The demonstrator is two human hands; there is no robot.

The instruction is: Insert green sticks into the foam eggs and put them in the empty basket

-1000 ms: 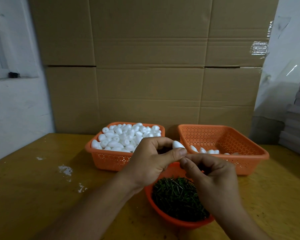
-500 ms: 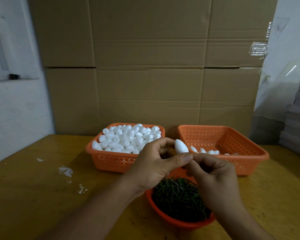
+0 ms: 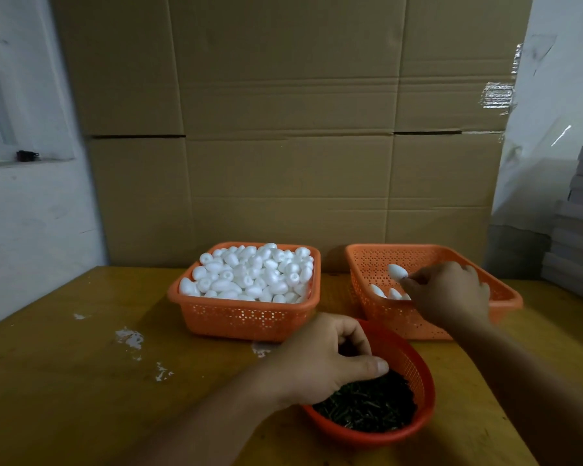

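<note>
— White foam, smooth and egg-shaped, pointed at one end: that is the egg the right hand pinches at its fingertips, held over the inside of the right-hand orange basket. Any stick in it is hidden by the fingers.

— And what lies under it?

— A few finished eggs on that basket's floor, white and tapered like the held one, just beside the hand.

— Where is the supply?

— Heaped in the left orange basket, a full pile of foam eggs, matte white, some showing a small hole in one end. The two baskets stand side by side on the yellow-brown table, apart.

— The left hand?

— The left hand reaches into the round red-orange bowl nearest the person, fingers curled down, thumb tip touching the dark green sticks. Whether it grips a stick, I cannot tell.

— Behind it all?

— Brown cardboard boxes.
</note>
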